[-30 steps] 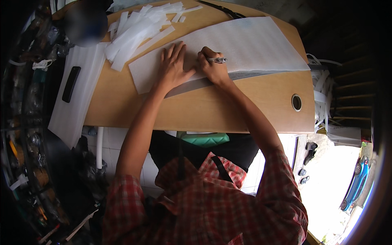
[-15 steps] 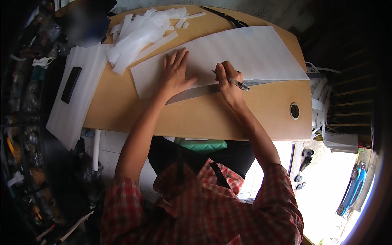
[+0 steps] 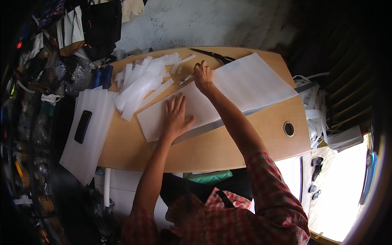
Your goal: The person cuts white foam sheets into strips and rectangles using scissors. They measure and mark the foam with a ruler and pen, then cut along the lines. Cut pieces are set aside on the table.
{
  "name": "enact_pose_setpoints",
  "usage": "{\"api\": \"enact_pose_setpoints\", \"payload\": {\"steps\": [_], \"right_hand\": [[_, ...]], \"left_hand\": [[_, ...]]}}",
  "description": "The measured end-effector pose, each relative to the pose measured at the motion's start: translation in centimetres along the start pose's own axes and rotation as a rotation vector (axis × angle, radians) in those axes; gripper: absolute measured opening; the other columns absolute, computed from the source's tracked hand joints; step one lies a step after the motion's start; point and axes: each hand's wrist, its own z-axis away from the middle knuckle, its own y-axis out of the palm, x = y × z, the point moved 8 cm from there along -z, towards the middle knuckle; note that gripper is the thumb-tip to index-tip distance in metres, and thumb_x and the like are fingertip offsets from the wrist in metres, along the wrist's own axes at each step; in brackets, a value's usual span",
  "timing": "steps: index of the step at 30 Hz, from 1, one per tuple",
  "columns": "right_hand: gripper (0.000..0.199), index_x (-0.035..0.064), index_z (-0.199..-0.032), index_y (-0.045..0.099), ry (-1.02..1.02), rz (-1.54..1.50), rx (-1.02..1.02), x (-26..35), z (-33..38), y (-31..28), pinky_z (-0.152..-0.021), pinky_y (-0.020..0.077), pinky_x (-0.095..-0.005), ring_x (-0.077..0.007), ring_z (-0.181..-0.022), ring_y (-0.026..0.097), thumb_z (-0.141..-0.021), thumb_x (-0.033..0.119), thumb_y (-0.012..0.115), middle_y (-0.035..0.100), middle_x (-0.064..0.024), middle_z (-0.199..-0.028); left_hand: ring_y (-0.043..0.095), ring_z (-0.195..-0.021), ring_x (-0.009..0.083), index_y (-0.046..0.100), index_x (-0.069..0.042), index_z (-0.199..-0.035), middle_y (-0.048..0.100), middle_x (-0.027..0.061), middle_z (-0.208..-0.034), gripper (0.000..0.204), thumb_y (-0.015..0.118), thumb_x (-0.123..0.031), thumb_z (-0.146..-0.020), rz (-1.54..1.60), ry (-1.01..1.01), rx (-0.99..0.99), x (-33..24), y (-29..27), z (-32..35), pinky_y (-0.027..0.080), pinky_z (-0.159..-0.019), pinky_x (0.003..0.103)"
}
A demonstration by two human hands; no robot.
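A white foam sheet lies slantwise across the wooden table, with a grey strip showing along its near edge. Fingers spread, my left hand presses flat on the sheet's left part. My right hand is at the sheet's far edge, its fingers closed on a pen. The pen's rear end sticks out to the lower left, and its tip is hidden by the fingers. Black-handled scissors lie beyond the right hand. Cut white foam strips are heaped to its left.
More foam sheets overhang the table's left edge, with a black phone on them. A round cable hole is at the right. White strapping bands hang beyond the right edge. Cluttered shelves stand at the far left.
My right hand has moved from the sheet's near edge to its far edge, and the pen has turned with it. My left hand stays on the sheet. The whole view has shifted.
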Motion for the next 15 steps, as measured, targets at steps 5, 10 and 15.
{"api": "enact_pose_setpoints", "payload": {"steps": [5,10,15], "right_hand": [[0.026,0.0066,-0.109,0.063,-0.058,-0.149,-0.004,0.3,0.7,1.0,-0.080,0.0541,-0.0432,-0.0329,-0.104,0.062,-0.084,0.011,0.058,0.057,-0.0174,-0.117],[0.037,0.0078,-0.120,0.059,0.024,0.023,-0.145,-5.4,-1.6,-0.8,-0.093,0.0423,-0.0422,-0.0275,-0.119,0.049,-0.083,0.014,0.061,0.056,-0.0135,-0.123],[0.037,0.0108,-0.125,0.058,0.228,0.058,0.043,-14.4,-4.2,1.1,-0.091,0.0422,-0.0497,-0.0272,-0.127,0.047,-0.089,0.016,0.055,0.054,-0.0093,-0.132]], "left_hand": [[0.025,-0.141,0.0409,0.033,0.003,-0.144,0.028,0.0174,-0.155,0.078,0.063,-0.037,-0.084,0.040,-0.004,-0.003,-0.2,-0.3,0.1,0.016,-0.115,0.058],[0.024,-0.141,0.0405,0.034,0.004,-0.144,0.028,0.0179,-0.154,0.078,0.062,-0.037,-0.084,0.072,-0.014,0.008,-0.6,-0.5,0.0,0.015,-0.116,0.059],[0.024,-0.143,0.0389,0.032,0.004,-0.145,0.027,0.0188,-0.155,0.080,0.060,-0.041,-0.085,-0.009,0.003,0.025,-0.8,-0.1,0.0,0.016,-0.116,0.058]]}}
